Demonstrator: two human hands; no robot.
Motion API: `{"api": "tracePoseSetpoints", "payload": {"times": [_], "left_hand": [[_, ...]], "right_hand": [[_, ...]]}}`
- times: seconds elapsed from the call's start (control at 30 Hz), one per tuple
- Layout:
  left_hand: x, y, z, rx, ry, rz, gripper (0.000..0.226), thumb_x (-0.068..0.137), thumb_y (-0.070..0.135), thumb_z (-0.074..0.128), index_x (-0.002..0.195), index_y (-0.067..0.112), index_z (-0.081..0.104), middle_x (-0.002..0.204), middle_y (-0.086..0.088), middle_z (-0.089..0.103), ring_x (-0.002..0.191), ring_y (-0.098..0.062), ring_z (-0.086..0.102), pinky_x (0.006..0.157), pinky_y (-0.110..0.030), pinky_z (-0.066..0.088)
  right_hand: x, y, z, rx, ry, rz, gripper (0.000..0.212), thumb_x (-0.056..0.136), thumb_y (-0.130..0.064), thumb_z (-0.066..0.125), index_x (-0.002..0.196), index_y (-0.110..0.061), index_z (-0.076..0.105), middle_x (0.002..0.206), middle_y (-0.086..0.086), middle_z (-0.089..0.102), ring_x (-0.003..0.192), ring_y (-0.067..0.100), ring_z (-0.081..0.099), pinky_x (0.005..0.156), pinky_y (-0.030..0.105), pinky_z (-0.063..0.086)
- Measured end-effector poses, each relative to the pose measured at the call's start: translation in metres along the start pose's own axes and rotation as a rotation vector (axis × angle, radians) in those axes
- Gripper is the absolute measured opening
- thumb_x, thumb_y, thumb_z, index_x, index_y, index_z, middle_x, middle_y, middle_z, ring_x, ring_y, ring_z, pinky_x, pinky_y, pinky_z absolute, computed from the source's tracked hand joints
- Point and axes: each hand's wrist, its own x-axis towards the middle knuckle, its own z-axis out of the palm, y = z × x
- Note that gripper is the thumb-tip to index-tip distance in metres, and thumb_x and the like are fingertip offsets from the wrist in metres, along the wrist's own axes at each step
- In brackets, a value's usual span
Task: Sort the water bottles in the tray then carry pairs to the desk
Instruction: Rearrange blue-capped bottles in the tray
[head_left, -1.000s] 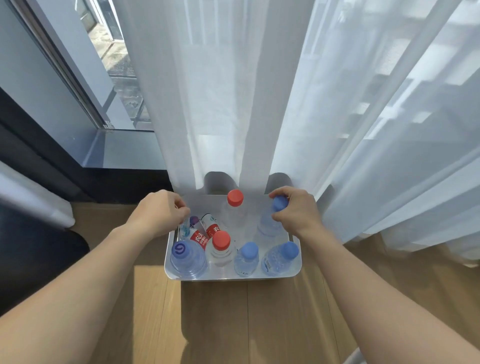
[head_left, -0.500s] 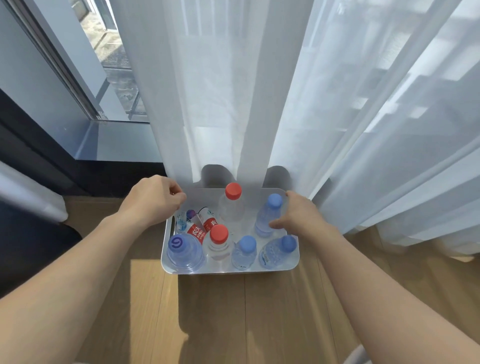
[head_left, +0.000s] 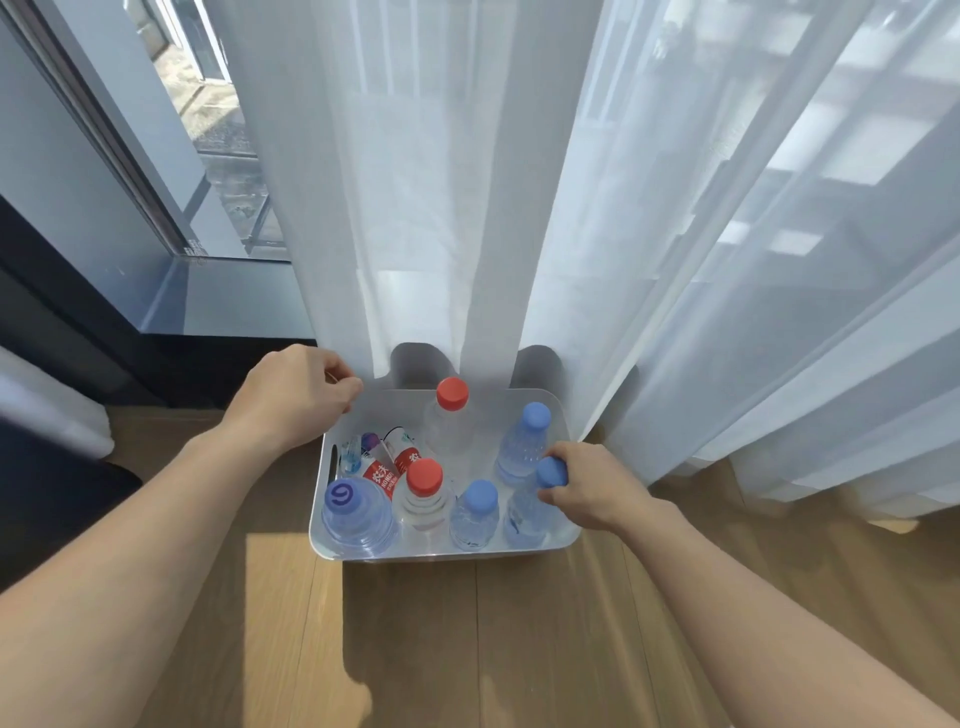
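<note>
- A white plastic tray (head_left: 563, 431) with rounded corners sits on a pale wooden floor (head_left: 467, 623), its far side touching a sheer white curtain (head_left: 441, 208). No bench is in view.
- Standing in the tray: a wide clear bottle with a purple cap (head_left: 356, 512) at the near left, a clear bottle with a red cap (head_left: 425, 486) beside it, a blue-capped bottle (head_left: 478, 512) next along, another red-capped bottle (head_left: 451, 410) at the back, and a tall blue-capped bottle (head_left: 524, 441) at the back right. Smaller red-labelled bottles (head_left: 387, 465) lie tipped in the left part.
- The right hand (head_left: 592, 491) is closed around the neck of the near-right clear bottle with a blue cap (head_left: 540, 493), thumb and fingers wrapped just below the cap.
- The left hand (head_left: 296, 395) hovers above the tray's far-left corner, loosely curled and holding nothing; whether it touches the rim cannot be told.
- Risk: the bottles stand close together, so drawing the held one up at a slant could knock the tall blue-capped bottle just behind it, or the one to its left.
- Risk: a grip on the neck alone may let a full bottle swing or slip.
- Risk: the tipped bottles could roll and topple the upright ones if the tray is nudged.
- Risk: the curtain hangs against the back bottles and may snag a cap on lifting.
</note>
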Motion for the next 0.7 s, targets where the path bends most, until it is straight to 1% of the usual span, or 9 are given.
{"api": "tracePoseSetpoints", "payload": {"times": [0.13, 0.2, 0.27, 0.3, 0.37, 0.43, 0.53, 0.6, 0.7], "left_hand": [[-0.006, 0.017, -0.016, -0.117, 0.074, 0.032, 0.013, 0.087, 0.026, 0.057, 0.08, 0.019, 0.066, 0.07, 0.003, 0.07, 0.064, -0.015, 0.066, 0.069, -0.028, 0.05], [-0.012, 0.035, -0.025, -0.25, 0.103, 0.078, 0.011, 0.087, 0.026, 0.059, 0.082, 0.02, 0.066, 0.071, 0.004, 0.07, 0.061, -0.013, 0.065, 0.063, -0.024, 0.05], [-0.02, 0.057, -0.03, -0.376, 0.075, 0.145, 0.008, 0.086, 0.026, 0.062, 0.082, 0.022, 0.067, 0.068, 0.004, 0.07, 0.055, -0.009, 0.062, 0.054, -0.016, 0.046], [-0.025, 0.068, -0.031, -0.431, 0.034, 0.178, 0.006, 0.085, 0.024, 0.064, 0.082, 0.022, 0.069, 0.067, 0.002, 0.071, 0.054, -0.007, 0.061, 0.05, -0.011, 0.044], [-0.034, 0.088, -0.028, -0.515, -0.071, 0.229, 0.005, 0.083, 0.02, 0.066, 0.08, 0.021, 0.071, 0.069, 0.002, 0.071, 0.054, -0.001, 0.06, 0.047, -0.006, 0.041], [-0.042, 0.101, -0.025, -0.582, -0.144, 0.239, 0.006, 0.083, 0.018, 0.067, 0.082, 0.02, 0.073, 0.072, 0.002, 0.072, 0.058, 0.001, 0.06, 0.05, -0.008, 0.044], [-0.048, 0.11, -0.02, -0.715, -0.187, 0.139, 0.014, 0.089, 0.022, 0.059, 0.09, 0.02, 0.073, 0.091, -0.002, 0.074, 0.078, -0.014, 0.066, 0.066, -0.02, 0.053], [-0.053, 0.115, -0.019, -0.772, -0.271, 0.084, 0.021, 0.093, 0.023, 0.051, 0.1, 0.02, 0.071, 0.1, 0.001, 0.073, 0.089, -0.012, 0.067, 0.073, -0.018, 0.053], [-0.064, 0.122, -0.021, -0.842, -0.438, 0.063, 0.025, 0.095, 0.021, 0.048, 0.107, 0.019, 0.069, 0.1, 0.003, 0.074, 0.087, -0.004, 0.069, 0.062, -0.008, 0.05]], "right_hand": [[-0.019, -0.001, -0.053, 0.126, 0.187, -0.076, 0.02, 0.079, -0.035, 0.064, 0.083, -0.017, 0.057, 0.074, -0.006, 0.055, 0.076, 0.02, 0.054, 0.067, 0.03, 0.041], [-0.037, -0.002, -0.086, 0.344, 0.335, -0.171, 0.016, 0.079, -0.028, 0.07, 0.087, -0.014, 0.064, 0.076, -0.003, 0.064, 0.072, 0.014, 0.057, 0.065, 0.022, 0.044], [-0.053, -0.008, -0.108, 0.711, 0.414, -0.26, 0.019, 0.075, -0.027, 0.074, 0.088, -0.016, 0.068, 0.077, -0.003, 0.069, 0.072, 0.009, 0.061, 0.067, 0.012, 0.048], [-0.058, -0.012, -0.115, 0.924, 0.384, -0.322, 0.028, 0.069, -0.035, 0.076, 0.089, -0.017, 0.069, 0.076, -0.005, 0.071, 0.075, 0.01, 0.064, 0.072, 0.015, 0.052], [-0.056, -0.02, -0.122, 1.247, 0.321, -0.382, 0.046, 0.057, -0.049, 0.073, 0.09, -0.017, 0.068, 0.078, -0.006, 0.073, 0.081, 0.013, 0.068, 0.077, 0.033, 0.057], [-0.052, -0.031, -0.124, 1.493, 0.296, -0.401, 0.038, 0.068, -0.043, 0.064, 0.093, -0.015, 0.065, 0.081, -0.001, 0.072, 0.083, 0.017, 0.069, 0.078, 0.042, 0.057], [-0.05, -0.046, -0.124, 1.733, 0.238, -0.387, 0.033, 0.093, -0.034, 0.038, 0.101, -0.013, 0.062, 0.078, 0.002, 0.068, 0.078, 0.019, 0.068, 0.077, 0.038, 0.055], [-0.051, -0.052, -0.12, 1.782, 0.144, -0.402, 0.037, 0.092, -0.034, 0.036, 0.102, -0.01, 0.062, 0.073, 0.003, 0.066, 0.07, 0.019, 0.066, 0.073, 0.035, 0.054], [-0.05, -0.059, -0.115, 1.843, -0.019, -0.438, 0.04, 0.079, -0.036, 0.043, 0.099, -0.008, 0.061, 0.069, 0.005, 0.064, 0.064, 0.02, 0.063, 0.069, 0.033, 0.052]]}}
